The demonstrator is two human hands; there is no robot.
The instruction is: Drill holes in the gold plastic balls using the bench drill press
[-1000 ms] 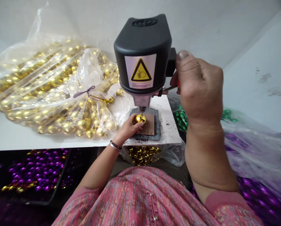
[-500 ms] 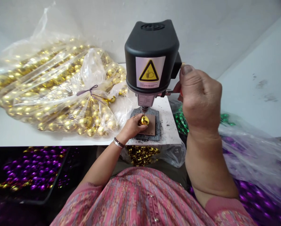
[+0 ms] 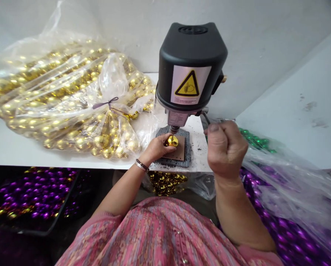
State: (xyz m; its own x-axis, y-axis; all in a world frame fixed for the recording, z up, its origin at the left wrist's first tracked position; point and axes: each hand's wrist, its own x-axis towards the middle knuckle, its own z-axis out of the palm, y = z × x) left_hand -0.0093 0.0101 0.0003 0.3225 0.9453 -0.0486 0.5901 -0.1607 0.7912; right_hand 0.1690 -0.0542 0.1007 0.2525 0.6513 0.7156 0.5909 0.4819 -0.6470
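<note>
Between thumb and fingers, my left hand [image 3: 160, 147] pinches a shiny gold ball [image 3: 172, 141] on a brown square board [image 3: 179, 149]. The board lies on the grey base [image 3: 187, 157] of a black drill press [image 3: 193, 51], which bears a yellow warning label. The chuck [image 3: 174, 129] is just above the ball, its bit reaching the ball's top. My right hand [image 3: 227, 147] is closed around the press's lever [image 3: 206, 116], right of the machine; the lever's end is hidden in the fist.
A clear bag of gold balls [image 3: 71, 107] covers the left of the white table [image 3: 4, 147]. Dark shavings lie round the base. Below are purple balls [image 3: 40, 192], gold balls [image 3: 167, 183] and a plastic bag [image 3: 298, 192]; green balls [image 3: 255, 142] lie at right.
My right hand has moved down with the lever, and the chuck is lower relative to the base. My left hand still holds the gold ball. The view has shifted slightly.
</note>
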